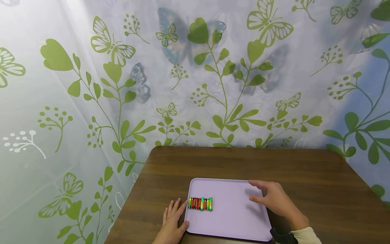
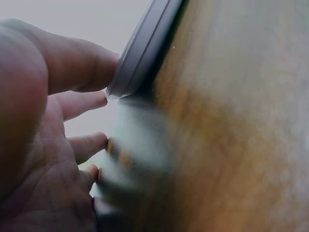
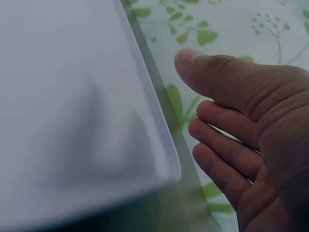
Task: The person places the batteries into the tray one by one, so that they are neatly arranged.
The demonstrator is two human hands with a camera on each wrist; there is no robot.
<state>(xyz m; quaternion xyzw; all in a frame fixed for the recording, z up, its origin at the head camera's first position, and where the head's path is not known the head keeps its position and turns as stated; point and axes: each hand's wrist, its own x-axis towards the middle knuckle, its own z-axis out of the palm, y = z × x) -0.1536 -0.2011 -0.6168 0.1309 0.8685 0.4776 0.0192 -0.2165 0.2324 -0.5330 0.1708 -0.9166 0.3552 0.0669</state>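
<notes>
A pale lilac tray (image 1: pixel 233 210) lies on the brown table. Near its left rim sits a side-by-side row of several small batteries (image 1: pixel 200 204), coloured red, green and yellow. My left hand (image 1: pixel 172 222) rests at the tray's left edge, fingers extended, with thumb and index finger touching the rim; the left wrist view shows this thumb (image 2: pixel 82 63) against the tray's side. Over the right part of the tray hovers my right hand (image 1: pixel 275 200), thumb and fingers spread apart with nothing between them. Its shadow falls on the tray surface in the right wrist view.
The wood-grain table (image 1: pixel 243 162) extends behind and to both sides of the tray. A white curtain (image 1: pixel 195 84) with green leaves and butterflies hangs behind the table and along its left. A dark band (image 1: pixel 283 236) circles the right wrist.
</notes>
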